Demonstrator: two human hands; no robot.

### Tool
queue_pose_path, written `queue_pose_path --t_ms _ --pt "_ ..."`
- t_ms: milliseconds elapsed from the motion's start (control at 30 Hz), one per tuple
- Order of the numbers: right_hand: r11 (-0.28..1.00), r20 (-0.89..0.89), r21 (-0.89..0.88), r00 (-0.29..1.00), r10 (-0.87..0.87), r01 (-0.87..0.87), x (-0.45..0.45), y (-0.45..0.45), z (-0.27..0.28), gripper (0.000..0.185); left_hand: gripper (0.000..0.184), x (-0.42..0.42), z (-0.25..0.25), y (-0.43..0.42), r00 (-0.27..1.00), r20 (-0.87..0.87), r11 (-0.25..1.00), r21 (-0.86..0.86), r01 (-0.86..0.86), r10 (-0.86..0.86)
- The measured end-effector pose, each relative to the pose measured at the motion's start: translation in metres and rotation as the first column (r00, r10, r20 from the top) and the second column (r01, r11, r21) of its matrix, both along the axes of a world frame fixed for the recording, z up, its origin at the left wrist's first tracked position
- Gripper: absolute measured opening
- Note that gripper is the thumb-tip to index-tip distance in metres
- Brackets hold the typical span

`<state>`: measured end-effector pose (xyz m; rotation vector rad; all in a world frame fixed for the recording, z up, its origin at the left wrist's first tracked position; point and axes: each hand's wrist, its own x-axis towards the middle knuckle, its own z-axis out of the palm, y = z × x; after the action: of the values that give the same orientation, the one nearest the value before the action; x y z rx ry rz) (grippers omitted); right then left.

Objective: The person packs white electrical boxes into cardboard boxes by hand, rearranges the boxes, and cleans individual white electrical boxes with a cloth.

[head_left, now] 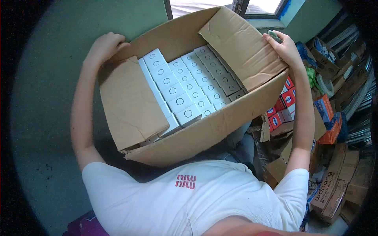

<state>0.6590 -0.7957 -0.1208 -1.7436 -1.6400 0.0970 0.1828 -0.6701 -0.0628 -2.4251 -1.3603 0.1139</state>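
A large open cardboard box (212, 135) is in front of my body, tilted, with its end flaps folded inward. Rows of small white cartons (173, 89), each marked with a dashed circle, fill much of it. My left hand (107, 48) is closed on the box's far left corner, its fingertips partly hidden. At the far right corner, my right hand (284, 48) grips the edge by the right flap (246, 47). A small grey-green item (275, 36) shows at its fingers; its kind I cannot make out. The left flap (132, 104) covers some cartons.
Red and white small boxes (282, 103) sit in a carton to the right. Beyond them lie orange boxes (330, 126), flattened cardboard (334, 183) and clear plastic wrapping (360, 106). A green wall (78, 23) and a window (264, 7) are ahead.
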Motion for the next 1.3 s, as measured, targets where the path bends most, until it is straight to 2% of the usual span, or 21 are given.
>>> queue_pose_path --t_ms 67,100,133,200,233,300,333,367,433,533,633,733,833,867,967,1033,1067,1100,1167,1233,1300 --pt "1.000 0.107 0.023 0.994 -0.021 0.019 0.008 -0.014 -0.002 0.057 0.034 0.000 0.015 -0.018 0.999 -0.009 0.997 0.064 -0.041 0.042" --pt "0.999 0.160 0.040 0.987 -0.031 0.025 0.006 -0.019 0.002 0.057 0.033 0.006 0.026 -0.042 0.997 0.046 0.998 0.021 -0.056 0.055" --pt "1.000 0.270 0.011 0.963 -0.003 0.000 -0.022 -0.005 0.001 0.044 0.032 0.005 0.011 -0.041 0.991 0.112 0.996 -0.061 -0.068 0.074" --pt "0.980 0.398 0.199 0.913 -0.091 0.011 -0.037 -0.028 0.006 0.035 0.029 0.013 0.013 -0.092 0.956 0.293 0.953 -0.294 0.066 0.024" --pt "0.958 0.455 0.287 0.879 -0.142 0.006 -0.042 -0.038 0.007 0.031 0.031 0.018 0.007 -0.120 0.945 0.325 0.915 -0.373 0.151 -0.023" --pt "0.935 0.441 0.345 0.894 -0.079 -0.087 -0.054 -0.059 0.014 0.024 0.051 0.024 0.001 -0.176 0.902 0.404 0.772 -0.521 0.365 -0.153" --pt "0.929 0.434 0.342 0.901 -0.023 -0.141 -0.062 -0.071 0.017 0.025 0.054 0.024 -0.013 -0.190 0.859 0.423 0.721 -0.494 0.485 -0.288" --pt "0.922 0.430 0.339 0.903 0.027 -0.189 -0.073 -0.074 0.013 0.025 0.051 0.021 -0.027 -0.192 0.858 0.490 0.647 -0.607 0.462 -0.153" --pt "0.922 0.472 0.273 0.873 0.120 -0.274 -0.083 -0.085 0.019 0.025 0.044 0.026 -0.010 -0.212 0.896 0.436 0.707 -0.660 0.253 0.087" --pt "0.936 0.569 0.169 0.806 0.163 -0.309 -0.097 -0.081 0.021 0.029 0.041 0.007 -0.034 -0.194 0.919 0.321 0.783 -0.500 0.370 -0.230" --pt "0.948 0.576 -0.073 0.763 0.294 -0.310 -0.120 -0.042 0.008 0.042 0.039 0.014 -0.063 -0.147 0.881 0.417 0.626 -0.630 0.458 -0.225" --pt "0.945 0.799 -0.317 0.558 0.224 0.074 -0.145 -0.022 0.008 0.063 0.039 0.030 -0.065 -0.148 0.861 0.320 0.711 -0.487 0.508 -0.396" --pt "0.945 0.899 -0.283 0.388 0.203 0.162 -0.143 -0.007 -0.015 0.087 0.034 0.038 -0.048 -0.155 0.859 0.153 0.734 -0.459 0.500 -0.489" --pt "0.912 0.892 -0.342 0.384 0.240 0.226 -0.137 -0.006 -0.013 0.093 0.043 0.037 -0.049 -0.153 0.810 0.205 0.736 -0.340 0.585 -0.549" --pt "0.967 0.875 -0.249 0.442 0.198 0.061 -0.136 -0.030 0.010 0.064 0.052 0.033 -0.005 -0.157 0.770 0.192 0.780 -0.034 0.625 -0.609" --pt "0.977 0.788 -0.209 0.599 0.144 0.040 -0.144 -0.053 0.060 0.066 0.061 0.006 0.028 -0.152 0.705 0.261 0.751 0.182 0.635 -0.659" --pt "0.994 0.753 -0.092 0.658 0.026 0.066 -0.128 -0.055 0.070 0.057 0.063 -0.023 0.038 -0.154 0.727 0.412 0.831 0.178 0.528 -0.550" --pt "0.994 0.698 0.024 0.710 -0.090 0.102 -0.113 -0.059 0.081 0.047 0.064 -0.043 0.045 -0.168 0.745 0.556 0.921 0.113 0.372 -0.369" --pt "0.971 0.434 -0.035 0.879 -0.198 0.235 -0.129 -0.077 0.135 0.014 0.062 -0.075 0.055 -0.197 0.633 0.770 0.993 -0.116 0.022 0.076" --pt "0.894 0.610 0.354 0.656 -0.444 0.276 -0.063 -0.052 0.114 0.023 0.054 -0.108 0.049 -0.213 0.635 0.715 0.955 -0.187 -0.230 0.293" --pt "0.873 0.569 0.411 0.674 -0.470 0.261 0.018 -0.018 0.082 0.030 0.049 -0.129 0.033 -0.226 0.576 0.724 0.925 -0.280 -0.255 0.378"
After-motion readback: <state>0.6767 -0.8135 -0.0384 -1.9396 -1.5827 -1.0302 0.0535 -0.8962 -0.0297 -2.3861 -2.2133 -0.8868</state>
